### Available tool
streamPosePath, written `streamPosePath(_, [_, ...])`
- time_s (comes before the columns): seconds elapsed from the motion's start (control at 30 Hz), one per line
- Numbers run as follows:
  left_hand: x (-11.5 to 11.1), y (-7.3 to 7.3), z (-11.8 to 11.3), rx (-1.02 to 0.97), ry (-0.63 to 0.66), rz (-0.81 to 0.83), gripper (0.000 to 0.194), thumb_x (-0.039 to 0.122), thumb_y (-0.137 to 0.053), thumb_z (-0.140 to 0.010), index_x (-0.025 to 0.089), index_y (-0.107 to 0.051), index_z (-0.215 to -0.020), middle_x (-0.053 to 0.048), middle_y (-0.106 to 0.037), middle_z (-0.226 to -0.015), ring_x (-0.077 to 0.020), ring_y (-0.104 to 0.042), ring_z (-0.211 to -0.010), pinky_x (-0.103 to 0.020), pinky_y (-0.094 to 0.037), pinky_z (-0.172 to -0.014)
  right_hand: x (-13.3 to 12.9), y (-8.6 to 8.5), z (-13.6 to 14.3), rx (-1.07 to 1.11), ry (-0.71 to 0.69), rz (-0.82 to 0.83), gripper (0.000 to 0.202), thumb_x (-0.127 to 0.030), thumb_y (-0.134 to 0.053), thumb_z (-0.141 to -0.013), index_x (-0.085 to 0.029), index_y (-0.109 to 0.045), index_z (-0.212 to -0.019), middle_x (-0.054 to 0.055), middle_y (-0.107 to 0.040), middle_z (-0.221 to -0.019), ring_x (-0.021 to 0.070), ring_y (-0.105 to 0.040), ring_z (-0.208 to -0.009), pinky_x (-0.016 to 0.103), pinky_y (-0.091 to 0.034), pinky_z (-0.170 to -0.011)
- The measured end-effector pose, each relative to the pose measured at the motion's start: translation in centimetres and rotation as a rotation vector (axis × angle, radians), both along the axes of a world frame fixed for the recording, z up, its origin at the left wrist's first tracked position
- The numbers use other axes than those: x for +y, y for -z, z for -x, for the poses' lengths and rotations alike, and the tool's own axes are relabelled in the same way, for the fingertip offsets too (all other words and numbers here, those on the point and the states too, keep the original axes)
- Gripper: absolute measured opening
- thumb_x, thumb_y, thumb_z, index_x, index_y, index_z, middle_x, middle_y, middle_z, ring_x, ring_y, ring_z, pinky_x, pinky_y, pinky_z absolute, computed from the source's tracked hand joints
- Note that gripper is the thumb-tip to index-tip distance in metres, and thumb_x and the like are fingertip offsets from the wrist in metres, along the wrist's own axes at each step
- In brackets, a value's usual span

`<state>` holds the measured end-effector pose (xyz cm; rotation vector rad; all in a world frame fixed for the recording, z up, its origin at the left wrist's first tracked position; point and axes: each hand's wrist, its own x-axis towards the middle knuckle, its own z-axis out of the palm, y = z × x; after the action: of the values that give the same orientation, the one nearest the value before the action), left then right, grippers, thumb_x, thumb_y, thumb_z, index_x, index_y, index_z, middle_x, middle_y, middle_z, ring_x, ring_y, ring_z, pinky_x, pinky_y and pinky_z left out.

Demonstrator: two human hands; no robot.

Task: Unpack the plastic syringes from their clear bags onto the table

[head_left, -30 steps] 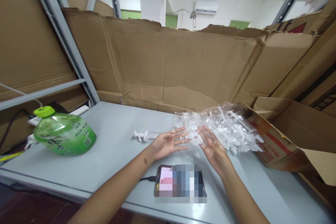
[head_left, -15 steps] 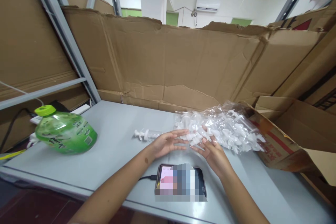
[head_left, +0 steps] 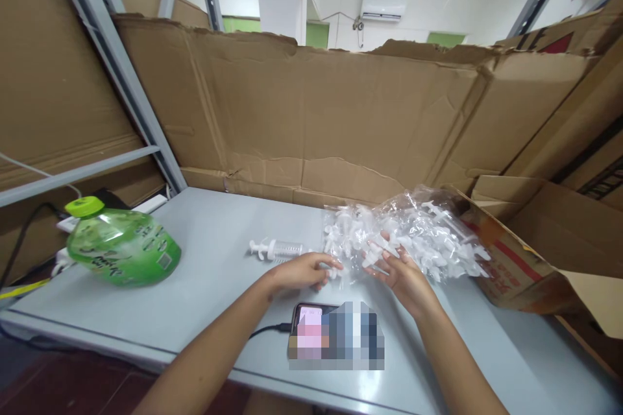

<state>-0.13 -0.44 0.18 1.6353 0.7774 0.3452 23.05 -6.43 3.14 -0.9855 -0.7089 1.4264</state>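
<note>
My left hand is low over the table, at the front left corner of a clear plastic bag full of white plastic parts. Its fingers are curled and pinched on a small white plastic piece, partly hidden by them. My right hand, palm turned up in front of the bag, has a white plastic piece at its fingertips, with the thumb against it. Behind my left hand lies a large clear syringe with a white plunger, its right end hidden.
A phone, partly blurred out, lies plugged into a black cable near the front edge. A green bottle stands at the left. An open cardboard box is at the right, and a cardboard wall closes off the back.
My left hand has gone down and slightly left, its spread fingers closing on a small white piece. My right hand has moved a little right, away from the left.
</note>
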Motion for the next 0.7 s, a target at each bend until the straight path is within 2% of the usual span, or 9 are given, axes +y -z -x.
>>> streamPosePath(0.13, [-0.1, 0.0, 0.1, 0.11, 0.038, -0.171, 0.038, 0.02, -0.045, -0.076, 0.022, -0.061, -0.111, -0.002, -0.061, -0.078, -0.0102, -0.051, -0.058, -0.024, -0.041, -0.061, 0.2, 0.2, -0.4, -0.053, -0.015, 0.004, 0.057, -0.022, -0.067, -0.073, -0.033, -0.044, -0.124, 0.003, -0.062, -0.117, 0.0234, -0.063, -0.097, 0.041, -0.053, -0.079])
streamPosePath(0.27, [-0.3, -0.2, 0.0, 0.051, 0.051, -0.408, 0.036, 0.015, -0.045, -0.074, 0.025, -0.067, -0.101, -0.003, -0.063, -0.103, -0.0174, -0.055, -0.09, -0.027, -0.04, -0.081, 0.1, 0.2, -0.6, -0.077, -0.014, -0.008, 0.054, -0.025, -0.066, -0.074, -0.034, -0.045, -0.123, 0.003, -0.064, -0.113, 0.0231, -0.063, -0.097, 0.04, -0.053, -0.077])
streamPosePath(0.33, [-0.3, -0.1, 0.1, 0.058, 0.023, -0.442, 0.035, 0.016, -0.045, -0.075, 0.026, -0.067, -0.1, -0.003, -0.063, -0.103, -0.0192, -0.055, -0.095, -0.028, -0.038, -0.084, 0.1, 0.0, -0.6, -0.077, 0.0, -0.019, 0.054, -0.025, -0.067, -0.074, -0.034, -0.045, -0.123, 0.002, -0.064, -0.112, 0.0231, -0.063, -0.097, 0.039, -0.054, -0.076])
streamPosePath(0.53, [-0.2, 0.7, -0.4, 0.036, -0.159, -0.357, 0.031, 0.033, -0.049, -0.08, 0.022, -0.066, -0.103, -0.005, -0.064, -0.101, -0.0172, -0.057, -0.076, -0.028, -0.042, -0.072, 0.0, -0.7, -1.0, -0.066, 0.059, -0.073, 0.056, -0.026, -0.067, -0.073, -0.036, -0.045, -0.123, 0.001, -0.064, -0.113, 0.021, -0.063, -0.092, 0.039, -0.053, -0.079])
streamPosePath(0.63, [-0.1, 0.9, -1.0, -0.096, -0.275, -0.245, 0.037, 0.036, -0.053, -0.079, 0.018, -0.064, -0.109, -0.009, -0.064, -0.106, -0.0201, -0.058, -0.084, -0.032, -0.042, -0.078, -0.1, -1.0, -1.2, -0.065, 0.061, -0.101, 0.059, -0.026, -0.066, -0.074, -0.037, -0.042, -0.126, 0.002, -0.061, -0.118, 0.0215, -0.063, -0.093, 0.041, -0.052, -0.08])
streamPosePath(0.7, [-0.1, 0.7, -1.3, -0.244, -0.293, -0.117, 0.041, 0.033, -0.058, -0.077, 0.016, -0.06, -0.114, -0.011, -0.063, -0.109, -0.022, -0.058, -0.092, -0.035, -0.041, -0.085, -0.2, -1.0, -1.2, -0.053, 0.042, -0.114, 0.061, -0.027, -0.066, -0.074, -0.037, -0.041, -0.128, 0.002, -0.06, -0.12, 0.0222, -0.062, -0.095, 0.042, -0.051, -0.081])
